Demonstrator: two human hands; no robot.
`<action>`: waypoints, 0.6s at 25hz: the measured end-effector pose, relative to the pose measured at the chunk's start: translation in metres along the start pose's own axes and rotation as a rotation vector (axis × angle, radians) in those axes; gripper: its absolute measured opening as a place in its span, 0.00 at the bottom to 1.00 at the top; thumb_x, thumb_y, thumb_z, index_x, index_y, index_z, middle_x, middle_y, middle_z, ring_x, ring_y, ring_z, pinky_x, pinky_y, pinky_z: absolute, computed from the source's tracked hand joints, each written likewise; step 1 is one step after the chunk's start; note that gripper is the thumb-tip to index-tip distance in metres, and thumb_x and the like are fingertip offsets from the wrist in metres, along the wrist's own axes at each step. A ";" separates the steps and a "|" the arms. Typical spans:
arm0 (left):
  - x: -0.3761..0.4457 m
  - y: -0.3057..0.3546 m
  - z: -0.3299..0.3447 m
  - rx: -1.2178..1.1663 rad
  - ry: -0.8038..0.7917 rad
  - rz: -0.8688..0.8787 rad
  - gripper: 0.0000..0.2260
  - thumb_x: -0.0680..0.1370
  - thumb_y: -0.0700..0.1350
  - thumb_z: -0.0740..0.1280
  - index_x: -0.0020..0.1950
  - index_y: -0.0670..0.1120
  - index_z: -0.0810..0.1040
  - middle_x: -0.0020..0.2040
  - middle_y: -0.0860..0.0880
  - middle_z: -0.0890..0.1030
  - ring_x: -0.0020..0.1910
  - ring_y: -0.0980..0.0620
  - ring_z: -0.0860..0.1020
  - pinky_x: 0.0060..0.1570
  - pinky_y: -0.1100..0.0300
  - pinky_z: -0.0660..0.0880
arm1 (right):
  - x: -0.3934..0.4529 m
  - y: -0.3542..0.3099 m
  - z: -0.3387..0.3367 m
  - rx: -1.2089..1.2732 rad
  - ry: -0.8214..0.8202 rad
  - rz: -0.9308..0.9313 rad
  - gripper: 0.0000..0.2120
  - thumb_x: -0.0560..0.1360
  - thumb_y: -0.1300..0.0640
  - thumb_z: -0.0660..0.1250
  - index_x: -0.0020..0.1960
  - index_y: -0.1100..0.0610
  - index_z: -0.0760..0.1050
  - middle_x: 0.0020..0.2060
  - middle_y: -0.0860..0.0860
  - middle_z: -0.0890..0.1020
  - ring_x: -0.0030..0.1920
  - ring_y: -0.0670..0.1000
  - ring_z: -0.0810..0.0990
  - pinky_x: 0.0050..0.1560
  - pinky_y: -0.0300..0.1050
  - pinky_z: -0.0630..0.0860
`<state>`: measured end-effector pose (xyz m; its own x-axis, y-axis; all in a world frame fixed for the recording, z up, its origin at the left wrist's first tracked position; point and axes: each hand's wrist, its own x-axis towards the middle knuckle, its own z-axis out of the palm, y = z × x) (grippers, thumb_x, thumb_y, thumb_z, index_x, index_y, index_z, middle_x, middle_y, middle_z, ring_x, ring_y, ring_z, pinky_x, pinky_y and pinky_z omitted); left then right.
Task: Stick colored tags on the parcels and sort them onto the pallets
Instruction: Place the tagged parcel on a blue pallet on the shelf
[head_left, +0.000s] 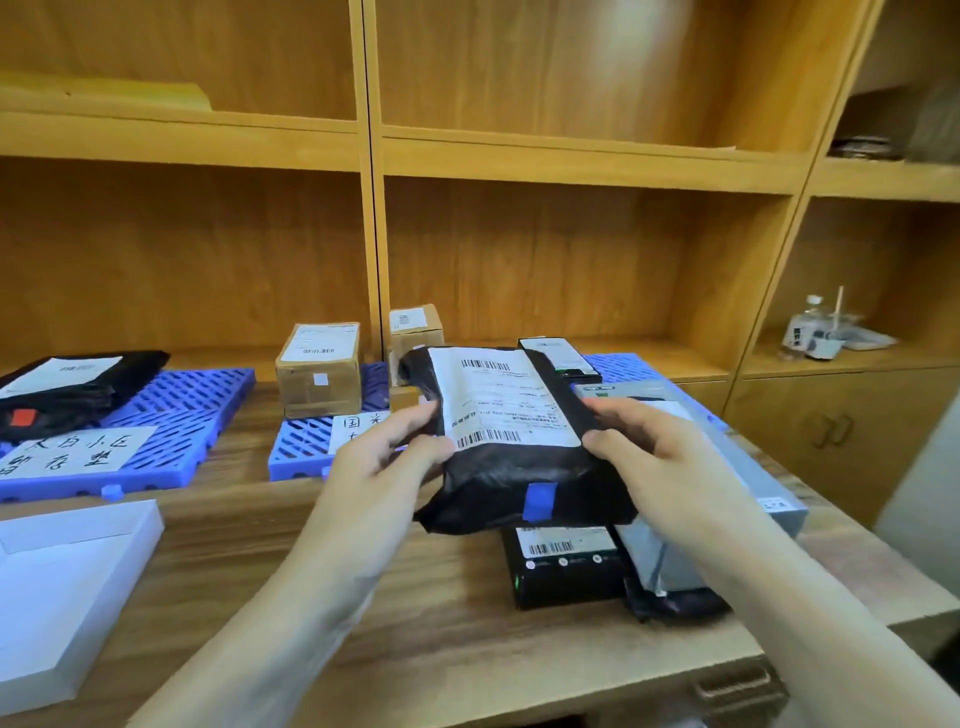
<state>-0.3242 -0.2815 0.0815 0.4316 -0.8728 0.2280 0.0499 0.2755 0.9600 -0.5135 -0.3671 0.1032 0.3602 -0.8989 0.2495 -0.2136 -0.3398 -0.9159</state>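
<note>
Far left, near edge of the wooden table: a flat white box. Behind it, the left blue pallet carries a handwritten paper sign and a black bag parcel bearing a red tag. The middle blue pallet holds a brown carton and another paper sign, partly hidden by my left hand. A second brown carton sits behind.

My left hand grips the left edge of the black parcel, thumb on top, fingers curled under. The parcel is held off the table, label up, a blue tag stuck on its near edge. My right hand clamps the right edge, thumb on top.

Beneath: a black box and a grey box on the table. Behind, a third blue pallet with a black item.
</note>
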 end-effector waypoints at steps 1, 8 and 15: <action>0.007 0.004 0.015 -0.002 -0.025 -0.003 0.12 0.78 0.37 0.67 0.52 0.54 0.82 0.50 0.60 0.86 0.51 0.63 0.83 0.50 0.69 0.76 | 0.003 -0.001 -0.019 -0.015 0.033 0.000 0.18 0.78 0.64 0.64 0.44 0.41 0.80 0.37 0.32 0.84 0.40 0.33 0.81 0.36 0.23 0.71; 0.049 0.018 0.124 0.124 -0.270 0.036 0.20 0.78 0.39 0.67 0.36 0.63 0.85 0.45 0.60 0.86 0.57 0.51 0.83 0.61 0.59 0.76 | 0.022 0.005 -0.123 -0.041 0.188 0.046 0.23 0.79 0.63 0.62 0.38 0.39 0.84 0.36 0.39 0.86 0.37 0.40 0.84 0.38 0.37 0.78; 0.138 -0.004 0.201 0.119 -0.446 -0.078 0.05 0.79 0.36 0.63 0.48 0.46 0.74 0.45 0.44 0.74 0.45 0.48 0.73 0.59 0.54 0.76 | 0.093 0.040 -0.196 -0.036 0.308 0.142 0.17 0.79 0.60 0.65 0.41 0.42 0.85 0.38 0.45 0.87 0.46 0.51 0.85 0.44 0.47 0.78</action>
<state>-0.4455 -0.4840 0.1416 -0.0005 -0.9842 0.1768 -0.0479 0.1766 0.9831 -0.6665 -0.5187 0.1510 0.0348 -0.9775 0.2080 -0.2756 -0.2095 -0.9382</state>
